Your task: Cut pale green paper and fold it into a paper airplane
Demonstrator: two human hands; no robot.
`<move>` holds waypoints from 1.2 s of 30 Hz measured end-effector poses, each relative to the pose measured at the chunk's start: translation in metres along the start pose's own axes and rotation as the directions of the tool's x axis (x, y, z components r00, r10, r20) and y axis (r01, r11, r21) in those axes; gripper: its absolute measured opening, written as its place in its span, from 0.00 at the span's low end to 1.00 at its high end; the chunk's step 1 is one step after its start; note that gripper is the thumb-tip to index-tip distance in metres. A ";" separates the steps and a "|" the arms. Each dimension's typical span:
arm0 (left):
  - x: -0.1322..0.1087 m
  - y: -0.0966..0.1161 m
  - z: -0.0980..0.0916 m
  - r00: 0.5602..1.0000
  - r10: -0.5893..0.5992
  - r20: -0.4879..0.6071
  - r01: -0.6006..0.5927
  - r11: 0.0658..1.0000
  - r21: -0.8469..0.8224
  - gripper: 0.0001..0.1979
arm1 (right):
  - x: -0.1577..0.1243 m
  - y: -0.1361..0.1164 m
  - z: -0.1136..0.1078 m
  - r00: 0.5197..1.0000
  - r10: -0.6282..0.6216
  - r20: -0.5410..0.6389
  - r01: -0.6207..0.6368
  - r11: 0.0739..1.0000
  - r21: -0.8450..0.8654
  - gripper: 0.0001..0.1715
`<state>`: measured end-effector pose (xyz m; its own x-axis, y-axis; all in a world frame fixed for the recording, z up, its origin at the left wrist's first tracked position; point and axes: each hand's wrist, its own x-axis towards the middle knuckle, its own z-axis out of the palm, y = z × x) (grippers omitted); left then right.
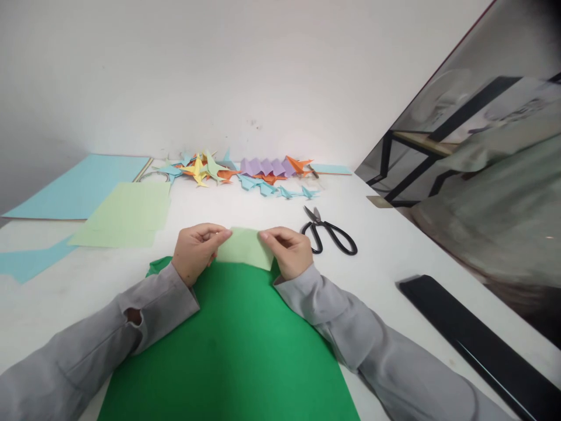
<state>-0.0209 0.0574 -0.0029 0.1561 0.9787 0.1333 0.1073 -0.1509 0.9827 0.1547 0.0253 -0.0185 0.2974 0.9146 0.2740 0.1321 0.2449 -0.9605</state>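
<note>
A small light green paper is stretched between my two hands, above the far edge of a large green sheet. My left hand pinches its upper left corner between thumb and fingers. At its upper right corner, my right hand pinches it the same way. Black-handled scissors lie on the white table just right of my right hand, their blades slightly apart and pointing away.
Folded paper shapes and a purple pleated strip lie along the wall. Light green sheets and a blue sheet are at the left. A long black object lies at the right, near a shelf frame.
</note>
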 end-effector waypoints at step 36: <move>-0.004 -0.003 0.006 0.974 -0.065 0.216 0.107 0.976 -0.187 0.14 | -0.010 0.010 0.006 0.964 0.139 0.228 -0.166 0.981 0.103 0.19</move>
<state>-0.0155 0.0531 -0.0071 0.3572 0.9333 0.0378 -0.0624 -0.0165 0.9979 0.1477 0.0201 -0.0308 0.0894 0.9888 0.1198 -0.0176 0.1218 -0.9924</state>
